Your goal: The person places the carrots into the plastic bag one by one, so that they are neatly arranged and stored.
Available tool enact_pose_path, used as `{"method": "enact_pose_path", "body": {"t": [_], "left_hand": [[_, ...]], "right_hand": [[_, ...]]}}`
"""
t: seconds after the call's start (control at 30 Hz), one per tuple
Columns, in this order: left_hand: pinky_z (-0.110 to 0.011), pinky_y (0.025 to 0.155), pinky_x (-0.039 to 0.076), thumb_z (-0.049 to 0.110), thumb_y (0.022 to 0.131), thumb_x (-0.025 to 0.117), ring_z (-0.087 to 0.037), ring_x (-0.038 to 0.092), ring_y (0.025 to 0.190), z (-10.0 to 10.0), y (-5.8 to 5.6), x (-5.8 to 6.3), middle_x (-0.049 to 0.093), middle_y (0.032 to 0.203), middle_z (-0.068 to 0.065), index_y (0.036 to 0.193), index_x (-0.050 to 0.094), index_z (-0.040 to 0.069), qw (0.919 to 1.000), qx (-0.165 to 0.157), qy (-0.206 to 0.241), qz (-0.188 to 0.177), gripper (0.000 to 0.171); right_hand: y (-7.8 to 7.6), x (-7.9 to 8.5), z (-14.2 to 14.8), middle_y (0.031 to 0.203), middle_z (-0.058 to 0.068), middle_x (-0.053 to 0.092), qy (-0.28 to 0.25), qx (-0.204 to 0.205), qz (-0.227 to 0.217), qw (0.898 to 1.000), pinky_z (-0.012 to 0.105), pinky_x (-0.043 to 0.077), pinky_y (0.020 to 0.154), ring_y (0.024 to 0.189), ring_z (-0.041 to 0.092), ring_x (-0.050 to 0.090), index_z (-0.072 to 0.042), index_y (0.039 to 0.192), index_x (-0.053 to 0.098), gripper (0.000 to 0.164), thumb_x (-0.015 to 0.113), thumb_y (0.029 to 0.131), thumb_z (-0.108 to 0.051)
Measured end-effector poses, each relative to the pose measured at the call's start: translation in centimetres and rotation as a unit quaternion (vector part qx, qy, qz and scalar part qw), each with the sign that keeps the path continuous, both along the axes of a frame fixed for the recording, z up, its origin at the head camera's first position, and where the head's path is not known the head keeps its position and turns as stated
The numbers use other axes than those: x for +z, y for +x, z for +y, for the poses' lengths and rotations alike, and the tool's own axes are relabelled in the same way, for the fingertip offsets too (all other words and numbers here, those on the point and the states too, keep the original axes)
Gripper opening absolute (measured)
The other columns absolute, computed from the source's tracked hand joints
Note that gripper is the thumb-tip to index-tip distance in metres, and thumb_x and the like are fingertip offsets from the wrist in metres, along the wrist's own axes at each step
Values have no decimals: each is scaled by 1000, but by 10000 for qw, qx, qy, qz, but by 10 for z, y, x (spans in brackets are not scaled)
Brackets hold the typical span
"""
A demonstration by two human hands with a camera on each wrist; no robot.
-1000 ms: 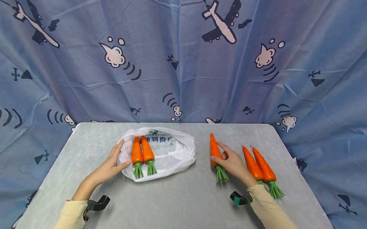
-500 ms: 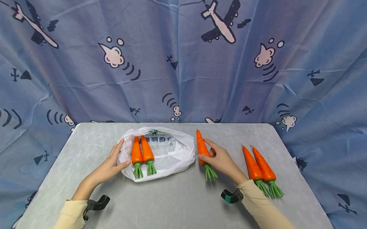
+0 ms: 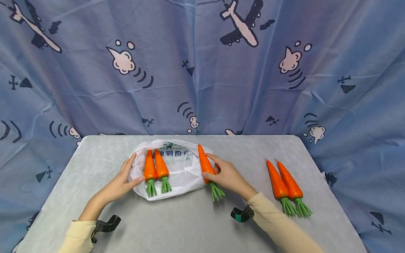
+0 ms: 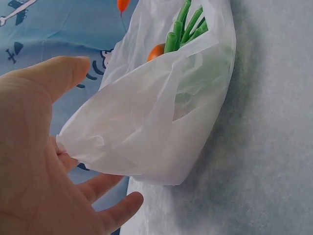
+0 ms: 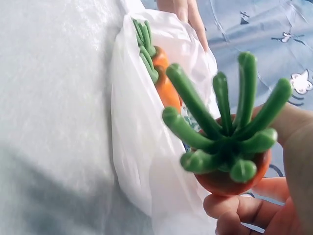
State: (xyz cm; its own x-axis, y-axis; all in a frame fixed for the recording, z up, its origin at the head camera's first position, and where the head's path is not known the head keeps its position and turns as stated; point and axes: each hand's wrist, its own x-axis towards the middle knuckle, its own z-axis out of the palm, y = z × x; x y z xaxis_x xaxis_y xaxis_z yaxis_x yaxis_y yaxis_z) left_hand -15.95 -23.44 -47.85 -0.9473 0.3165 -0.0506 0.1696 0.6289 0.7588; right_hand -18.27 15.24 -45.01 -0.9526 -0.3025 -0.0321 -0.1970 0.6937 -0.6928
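Note:
My right hand (image 3: 230, 176) pinches an orange carrot (image 3: 205, 164) between thumb and fingers, above the right side of a white plastic bag (image 3: 183, 182). In the right wrist view the green stalks (image 5: 230, 132) of that carrot face the camera. Two carrots, a left one (image 3: 150, 168) and a right one (image 3: 161, 166), lie side by side in the bag, tips pointing away. At the bag's left edge my left hand (image 3: 120, 183) rests with fingers spread against the plastic. The left wrist view shows its thumb (image 4: 63, 73) apart from the bag, the fingertips partly hidden.
On the right of the grey table (image 3: 172, 229), two more carrots, one (image 3: 278, 183) beside the other (image 3: 291, 181), lie touching. A blue curtain (image 3: 204, 85) with printed planes hangs behind the table's far edge. Each wrist wears a black strap.
My right hand has carried the carrot leftward from the table's right half to over the bag's right side. The left hand and the bagged carrots have stayed in place.

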Motion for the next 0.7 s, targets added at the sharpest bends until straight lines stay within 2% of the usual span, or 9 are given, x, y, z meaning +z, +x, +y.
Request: {"method": "enact_pose_path", "body": {"t": [0.4, 0.7], "left_hand": [[-78, 111, 12, 35, 97, 62, -57, 2, 148, 2, 0, 0, -2, 163, -31, 160, -6, 17, 10000, 2, -44, 12, 94], [-77, 112, 12, 34, 96, 63, -56, 2, 149, 3, 0, -1, 0, 163, -31, 160, -5, 17, 10000, 1, -2, 66, 95]], "right_hand": [[-8, 2, -35, 64, -4, 45, 83, 374, 32, 9993, 20, 29, 52, 55, 9, 40, -24, 148, 47, 72, 74, 84, -44], [-16, 0, -60, 66, -3, 45, 25, 547, -257, 9982, 21, 29, 51, 56, 10, 40, -21, 149, 46, 73, 73, 85, -44]]}}
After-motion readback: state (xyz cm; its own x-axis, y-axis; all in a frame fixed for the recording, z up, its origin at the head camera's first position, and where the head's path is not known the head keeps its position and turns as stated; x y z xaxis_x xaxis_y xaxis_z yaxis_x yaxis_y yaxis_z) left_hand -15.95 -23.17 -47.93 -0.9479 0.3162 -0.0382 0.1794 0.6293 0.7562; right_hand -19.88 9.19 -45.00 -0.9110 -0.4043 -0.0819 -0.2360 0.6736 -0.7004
